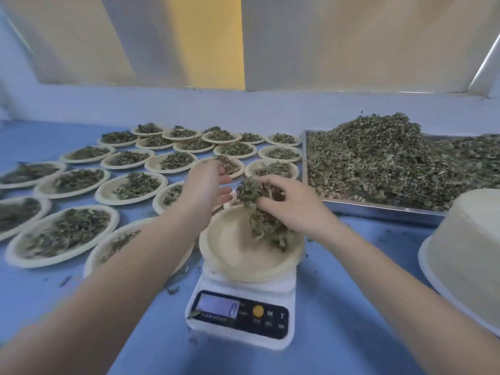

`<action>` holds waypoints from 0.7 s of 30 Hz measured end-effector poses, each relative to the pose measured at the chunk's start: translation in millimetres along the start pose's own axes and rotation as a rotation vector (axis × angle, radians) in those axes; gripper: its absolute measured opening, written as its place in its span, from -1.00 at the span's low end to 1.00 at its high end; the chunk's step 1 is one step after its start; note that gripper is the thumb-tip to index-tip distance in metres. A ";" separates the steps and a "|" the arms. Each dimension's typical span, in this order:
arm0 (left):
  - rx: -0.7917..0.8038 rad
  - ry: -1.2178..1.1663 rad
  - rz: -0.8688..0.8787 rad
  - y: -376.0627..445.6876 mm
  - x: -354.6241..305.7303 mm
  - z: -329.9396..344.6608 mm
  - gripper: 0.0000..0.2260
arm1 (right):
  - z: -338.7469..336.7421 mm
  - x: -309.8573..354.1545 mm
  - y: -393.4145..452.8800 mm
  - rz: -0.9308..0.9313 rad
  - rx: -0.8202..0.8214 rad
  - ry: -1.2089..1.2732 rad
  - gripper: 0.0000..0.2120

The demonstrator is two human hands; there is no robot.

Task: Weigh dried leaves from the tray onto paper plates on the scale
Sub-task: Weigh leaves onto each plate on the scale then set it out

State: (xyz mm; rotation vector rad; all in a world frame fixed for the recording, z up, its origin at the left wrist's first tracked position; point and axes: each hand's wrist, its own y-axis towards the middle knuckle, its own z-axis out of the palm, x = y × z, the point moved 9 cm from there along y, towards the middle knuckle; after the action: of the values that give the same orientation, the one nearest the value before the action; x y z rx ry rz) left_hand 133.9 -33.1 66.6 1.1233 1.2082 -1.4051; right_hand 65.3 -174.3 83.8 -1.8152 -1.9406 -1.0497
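A cream paper plate (238, 250) sits on the white digital scale (240, 315) near the table's front. My right hand (295, 204) holds a bunch of dried leaves (259, 212) over the plate's right side, and some leaves trail down onto it. My left hand (205, 185) hovers just left of the bunch, fingers straight and spread, holding nothing. The metal tray (378, 212) heaped with dried leaves (392, 163) stands at the right.
Several filled paper plates (78, 231) cover the blue table to the left and behind the scale. A stack of unused plates (465, 244) stands at the right edge. Loose leaf bits lie near the scale. A wall ledge runs behind.
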 end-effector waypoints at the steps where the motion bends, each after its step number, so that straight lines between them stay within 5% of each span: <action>1: -0.010 0.023 0.037 -2.2 0.6 -5.4 -0.81 | 6.6 6.0 -3.5 -0.051 0.096 -0.102 -0.62; 4: -0.044 0.103 0.133 -6.5 4.3 -17.5 -0.79 | 26.0 7.0 -9.9 -0.074 0.388 -0.260 -0.50; 7: -0.076 0.151 0.182 -10.0 8.4 -25.3 -0.87 | 24.5 3.7 -17.5 -0.022 0.471 -0.125 -0.41; 13: -0.079 0.271 0.325 -22.5 18.3 -32.9 -0.79 | 21.7 -25.9 4.9 0.107 0.226 0.220 -0.44; 21: -0.021 0.401 0.349 -24.8 31.5 -30.8 -0.68 | 11.4 -28.6 -22.3 0.017 0.045 0.330 -0.40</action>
State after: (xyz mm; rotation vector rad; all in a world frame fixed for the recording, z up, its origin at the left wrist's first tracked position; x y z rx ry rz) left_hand 106.8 -3.3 36.0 1.5656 1.2200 -0.9267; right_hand 52.0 -186.7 50.4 -1.5197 -1.7341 -1.2029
